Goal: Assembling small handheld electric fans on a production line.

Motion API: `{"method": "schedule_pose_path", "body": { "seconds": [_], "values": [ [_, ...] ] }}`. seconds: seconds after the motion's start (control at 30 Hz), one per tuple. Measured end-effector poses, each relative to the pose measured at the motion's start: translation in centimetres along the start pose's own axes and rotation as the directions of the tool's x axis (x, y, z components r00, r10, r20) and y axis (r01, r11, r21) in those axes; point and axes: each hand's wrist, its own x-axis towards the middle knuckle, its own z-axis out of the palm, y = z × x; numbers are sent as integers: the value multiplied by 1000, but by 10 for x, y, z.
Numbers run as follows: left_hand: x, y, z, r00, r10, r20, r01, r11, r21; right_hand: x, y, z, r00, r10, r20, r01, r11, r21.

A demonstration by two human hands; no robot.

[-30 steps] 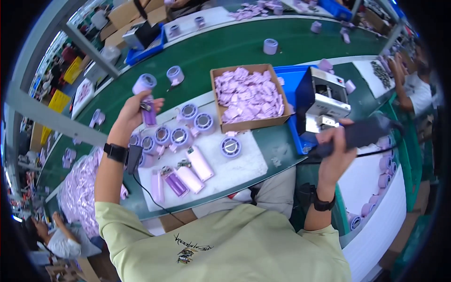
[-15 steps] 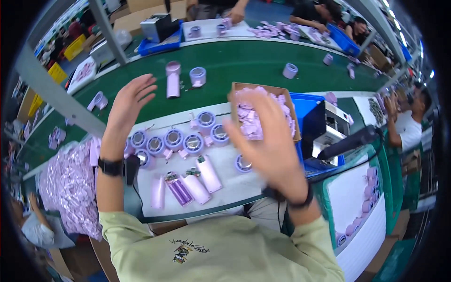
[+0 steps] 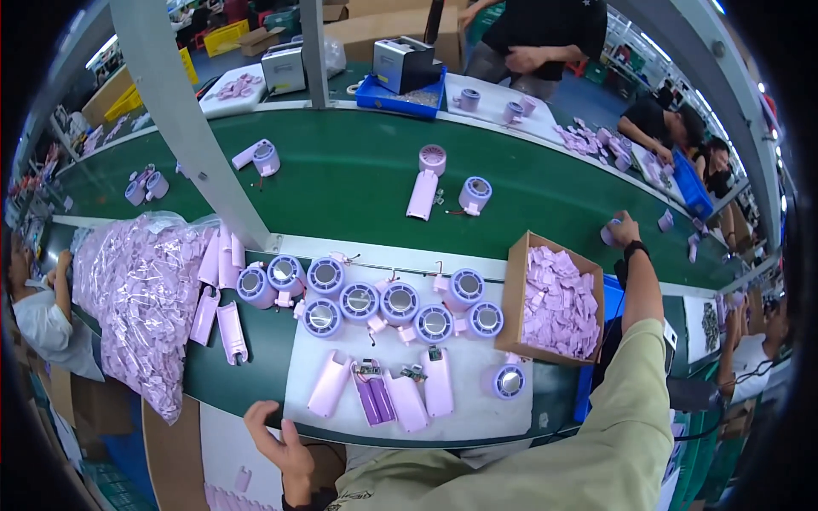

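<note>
Right hand [image 3: 625, 230] has its grip closed on a small lilac round part [image 3: 610, 234], arm stretched far over the green belt [image 3: 358, 175], past the far corner of the cardboard box [image 3: 555, 296]. Left hand [image 3: 277, 443] rests w/ fingers loose and empty at the table edge [image 3: 256, 407]. Risk, imo: forearm passes close by the box and could knock it; grip at full reach may slip.

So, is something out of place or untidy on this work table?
Mostly tidy: the round fan heads sit in rows on the white mat. One fan head lies apart near the mat's right edge, and small circuit boards lie loose among the lilac handle shells.
</note>
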Motion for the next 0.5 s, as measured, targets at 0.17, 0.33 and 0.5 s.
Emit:
{"method": "schedule_pose_path", "body": {
  "seconds": [0.17,0.33,0.5],
  "values": [
    [13,-3,31,1000,24,20,-26,997,66,22,-30,-9,977,-162,-140,189,961,203],
    [12,-13,32,998,55,20,-57,993,107,-6,-60,-23,999,40,-23,-42,994,-104],
    [13,-14,31,997,71,24,-72,997,32,16,19,2,980,136,-144,-143,989,-41]
  ]
}}
